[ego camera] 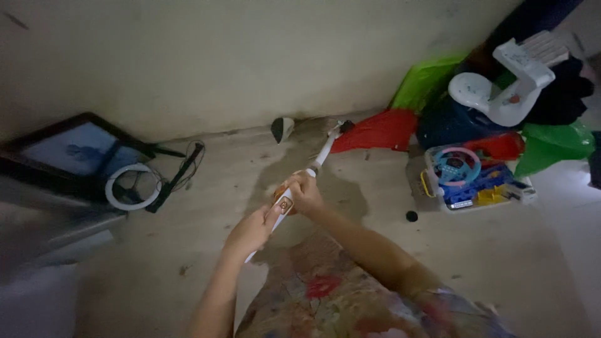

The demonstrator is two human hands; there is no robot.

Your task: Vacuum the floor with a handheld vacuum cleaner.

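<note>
Stick: I see a white stick (pixel 319 158), likely light and stiff, slanting over the floor (pixel 188 250).
Left hand (pixel 253 230): fingers wrapped round its lower end.
Right hand (pixel 305 193): fingers clamped mid-shaft, the best hold.

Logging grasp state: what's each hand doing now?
Left hand: closed on the white stick handle.
Right hand: closed on the same handle, higher up.

Your left hand (pixel 253 230) and right hand (pixel 305 193) are both closed on a white handle (pixel 319 156) with an orange label, your right higher up it. The handle slants toward the wall, its far end beside a red cloth (pixel 375 133). On the concrete floor (pixel 188 250), a white ring (pixel 133 186) lies at left; a toy steering set (pixel 466 176) lies at right.
</note>
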